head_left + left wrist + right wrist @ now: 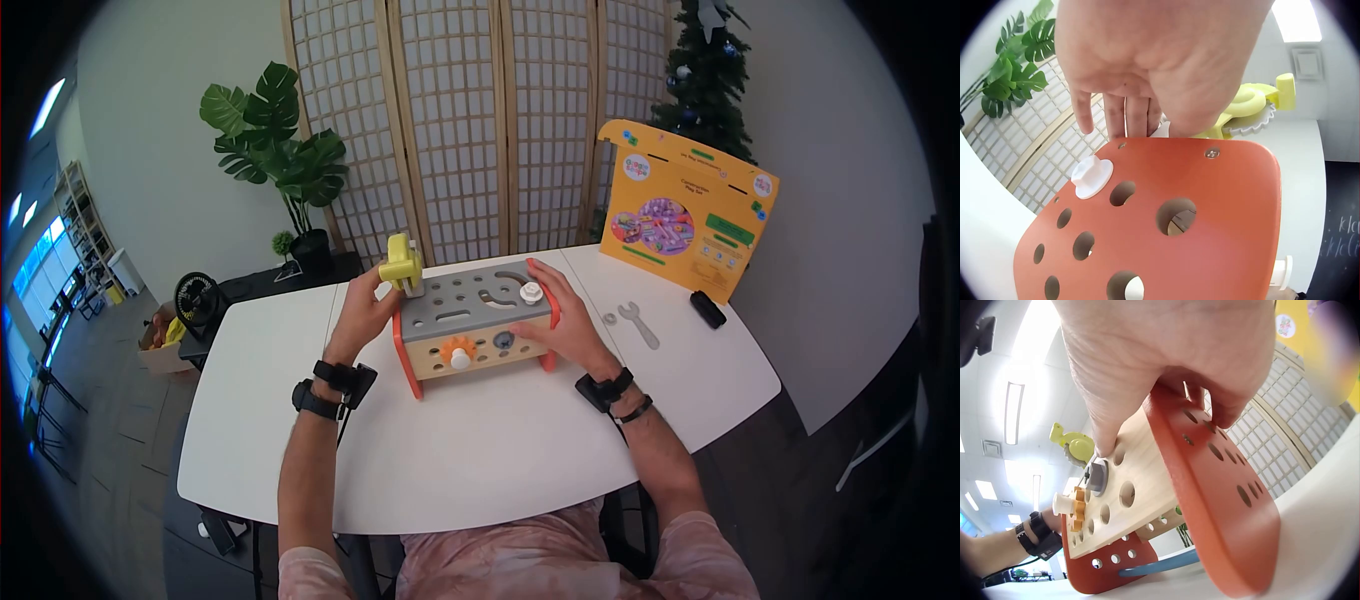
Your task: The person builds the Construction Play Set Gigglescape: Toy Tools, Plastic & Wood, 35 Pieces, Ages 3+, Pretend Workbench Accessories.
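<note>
A toy workbench (pixel 478 319) with a grey top, wooden front and red ends stands on the table between both hands. My left hand (pixel 365 312) holds its left end, beside a yellow toy circular saw (pixel 402 264); in the left wrist view the fingers pass behind the red end panel (pixel 1229 206). My right hand (pixel 570 325) grips the right end, thumb on the front near a grey hex piece (pixel 1097 476), fingers over the red panel (pixel 1200 481). An orange gear (pixel 447 351) with a white knob is on the front. A white bolt (pixel 531 293) sits in the top's curved slot.
Right of the bench lie a grey toy wrench (pixel 640 326) and a small grey nut (pixel 610 319). Farther right is a black object (pixel 708 309). A yellow-orange box (pixel 685 260) stands at the back right. The white table (pixel 470 450) has a curved front edge.
</note>
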### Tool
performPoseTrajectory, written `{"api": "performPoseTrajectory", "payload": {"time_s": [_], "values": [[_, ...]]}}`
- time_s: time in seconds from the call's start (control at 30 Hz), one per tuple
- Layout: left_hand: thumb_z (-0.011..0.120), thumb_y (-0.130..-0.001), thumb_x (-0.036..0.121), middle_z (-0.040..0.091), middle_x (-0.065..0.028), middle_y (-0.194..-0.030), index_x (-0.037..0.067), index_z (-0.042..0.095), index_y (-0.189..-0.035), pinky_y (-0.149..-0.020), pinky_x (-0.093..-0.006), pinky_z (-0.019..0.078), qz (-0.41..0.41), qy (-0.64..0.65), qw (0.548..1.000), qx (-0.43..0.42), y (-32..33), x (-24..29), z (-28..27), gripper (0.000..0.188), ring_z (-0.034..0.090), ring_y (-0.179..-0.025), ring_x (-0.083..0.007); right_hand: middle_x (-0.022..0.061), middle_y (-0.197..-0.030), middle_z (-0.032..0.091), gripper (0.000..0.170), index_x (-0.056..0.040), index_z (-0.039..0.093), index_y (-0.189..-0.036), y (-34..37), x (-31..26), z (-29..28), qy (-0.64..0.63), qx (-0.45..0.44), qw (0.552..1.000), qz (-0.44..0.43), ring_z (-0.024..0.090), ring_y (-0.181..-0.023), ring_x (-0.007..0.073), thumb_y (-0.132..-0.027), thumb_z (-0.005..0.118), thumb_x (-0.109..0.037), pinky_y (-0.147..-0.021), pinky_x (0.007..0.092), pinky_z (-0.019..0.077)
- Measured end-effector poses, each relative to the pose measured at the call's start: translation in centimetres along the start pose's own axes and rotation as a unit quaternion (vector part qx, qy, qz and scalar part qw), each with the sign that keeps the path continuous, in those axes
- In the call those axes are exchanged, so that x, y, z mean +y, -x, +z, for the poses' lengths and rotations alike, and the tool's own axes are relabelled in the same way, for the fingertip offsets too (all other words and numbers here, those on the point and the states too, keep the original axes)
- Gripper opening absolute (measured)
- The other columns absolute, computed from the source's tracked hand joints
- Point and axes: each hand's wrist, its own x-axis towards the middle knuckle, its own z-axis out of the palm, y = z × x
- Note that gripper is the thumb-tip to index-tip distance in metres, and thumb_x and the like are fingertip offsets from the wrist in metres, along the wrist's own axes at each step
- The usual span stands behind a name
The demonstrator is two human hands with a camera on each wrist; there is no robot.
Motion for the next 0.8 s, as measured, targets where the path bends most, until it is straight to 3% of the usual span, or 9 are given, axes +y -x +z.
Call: {"api": "performPoseTrajectory", "payload": {"time_s": [0.07, 0.2, 0.27, 0.47, 0.6, 0.67, 0.7, 0.77, 0.8], "values": [[0.068, -0.103, 0.009, 0.08, -0.0148, -0.12, 0.001, 0.068, -0.138, -0.079, -0.0311, 0.0613, 0.045, 0.005, 0.999, 0.002, 0.0, -0.1, 0.2, 0.036, 0.075, -0.106, -0.0161, 0.0173, -0.17, 0.042, 0.098, 0.0024, 0.046, -0.159, 0.0, 0.1, 0.0, 0.004, 0.004, 1.0, -0.012, 0.045, -0.156, 0.0314, -0.082, 0.097, -0.03, -0.129, 0.0426, 0.0405], [0.067, -0.104, 0.009, 0.079, -0.0153, -0.122, 0.001, 0.067, -0.14, -0.081, -0.0316, 0.0621, 0.002, 0.035, 0.999, 0.005, 0.3, -0.7, 0.6, 0.037, 0.075, -0.111, -0.018, 0.0176, -0.169, 0.042, 0.098, 0.0026, 0.046, -0.159, 0.0, 0.0, 0.1, -0.007, 0.005, 1.0, -0.002, 0.046, -0.155, 0.0314, -0.082, 0.098, -0.03, -0.129, 0.0425, 0.0404], [0.066, -0.105, 0.01, 0.079, -0.0161, -0.123, 0.001, 0.066, -0.14, -0.083, -0.032, 0.0632, 0.068, -0.011, 0.998, 0.004, 0.0, -1.0, 0.5, 0.037, 0.074, -0.119, -0.0206, 0.0172, -0.169, 0.043, 0.097, 0.0025, 0.047, -0.158, 0.1, -0.1, 0.1, -0.009, 0.01, 1.0, 0.002, 0.046, -0.155, 0.0313, -0.082, 0.098, -0.031, -0.129, 0.0426, 0.0398], [0.066, -0.106, 0.013, 0.077, -0.0162, -0.122, 0.002, 0.065, -0.139, -0.1, -0.0431, 0.0607, -0.017, 0.003, 1.0, -0.023, 0.1, 0.0, 0.1, 0.035, 0.073, -0.119, -0.0244, 0.0177, -0.171, 0.042, 0.101, -0.0009, 0.045, -0.162, -0.2, -1.0, -0.3, 0.025, -0.009, 0.999, 0.021, 0.044, -0.158, 0.0304, -0.082, 0.098, -0.032, -0.13, 0.0418, 0.0385], [0.065, -0.108, 0.016, 0.073, -0.0143, -0.118, 0.001, 0.062, -0.136, -0.102, -0.0436, 0.0567, -0.067, 0.076, 0.995, -0.014, 0.9, 1.7, 0.4, 0.032, 0.071, -0.11, -0.0248, 0.0179, -0.172, 0.041, 0.103, -0.0047, 0.044, -0.165, -1.4, -0.3, -1.6, 0.024, -0.057, 0.997, 0.042, 0.042, -0.159, 0.0312, -0.081, 0.098, -0.031, -0.13, 0.0419, 0.0378], [0.064, -0.109, 0.017, 0.069, -0.0131, -0.112, 0.0, 0.06, -0.131, -0.095, -0.0392, 0.0543, 0.015, 0.037, 0.999, 0.003, 1.1, 0.9, 0.8, 0.028, 0.066, -0.104, -0.0249, 0.0178, -0.167, 0.049, 0.098, -0.0061, 0.05, -0.162, -2.2, 0.0, -2.0, 0.072, -0.073, 0.994, 0.021, 0.052, -0.151, 0.0308, -0.08, 0.098, -0.031, -0.125, 0.042, 0.0449], [0.063, -0.109, 0.019, 0.063, -0.0146, -0.106, -0.001, 0.058, -0.123, -0.09, -0.0397, 0.0499, 0.025, 0.02, 0.999, 0.001, 1.3, 0.5, 0.9, 0.025, 0.06, -0.097, -0.0285, 0.0178, -0.167, 0.049, 0.098, -0.0061, 0.05, -0.162, -2.5, 0.2, -2.2, 0.072, -0.072, 0.995, 0.019, 0.052, -0.151, 0.0308, -0.08, 0.098, -0.031, -0.125, 0.042, 0.0449], [0.063, -0.109, 0.021, 0.06, -0.016, -0.104, -0.002, 0.057, -0.119, -0.088, -0.0421, 0.0488, 0.011, -0.014, 1.0, 0.013, 1.7, 0.8, 1.3, 0.026, 0.059, -0.096, -0.0309, 0.0186, -0.15, 0.066, 0.092, -0.005, 0.057, -0.158, -3.3, -0.2, -2.6, 0.095, -0.073, 0.992, 0.039, 0.069, -0.13, 0.0288, -0.08, 0.098, -0.031, -0.11, 0.0403, 0.057], [0.064, -0.109, 0.023, 0.057, -0.0175, -0.103, -0.002, 0.056, -0.116, -0.086, -0.0445, 0.0477, -0.006, -0.049, 0.999, 0.023, 1.9, 0.8, 1.6, 0.027, 0.057, -0.094, -0.0333, 0.0186, -0.15, 0.066, 0.092, -0.005, 0.057, -0.158, -3.7, 0.0, -2.7, 0.096, -0.073, 0.992, 0.037, 0.069, -0.13, 0.0288, -0.08, 0.098, -0.031, -0.11, 0.0403, 0.057]]}}
